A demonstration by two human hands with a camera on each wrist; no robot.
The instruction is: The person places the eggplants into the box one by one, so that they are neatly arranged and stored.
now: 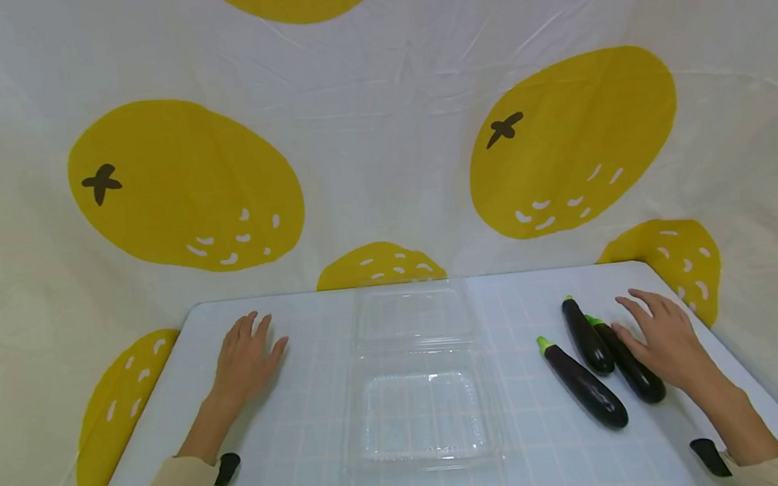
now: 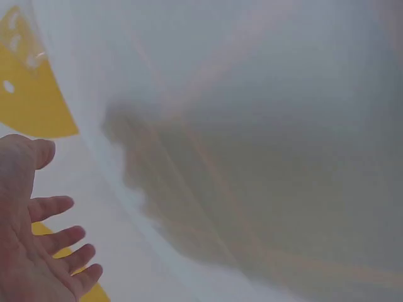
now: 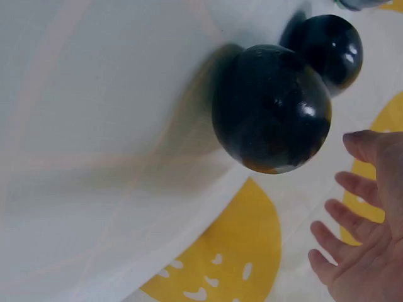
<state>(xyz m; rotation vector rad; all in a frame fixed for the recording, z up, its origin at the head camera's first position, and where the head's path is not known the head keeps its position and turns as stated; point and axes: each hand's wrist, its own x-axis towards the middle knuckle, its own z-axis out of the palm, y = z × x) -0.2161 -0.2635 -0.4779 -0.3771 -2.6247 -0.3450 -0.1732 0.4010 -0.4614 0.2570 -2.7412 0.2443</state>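
Three dark purple eggplants with green stem ends lie on the right part of the table: a front one, a back one and one closest to my right hand. That hand hovers over the rightmost eggplant with its fingers spread and holds nothing. In the right wrist view, a rounded eggplant end fills the middle, beside the thumb. My left hand is on the left part of the table, its fingers apart and nothing in them. Between the hands stands a clear plastic clamshell box, its lid folded back.
The white table has a faint grid pattern. Its far edge meets a pale hanging cloth printed with big yellow fruit shapes, which also drapes down both sides.
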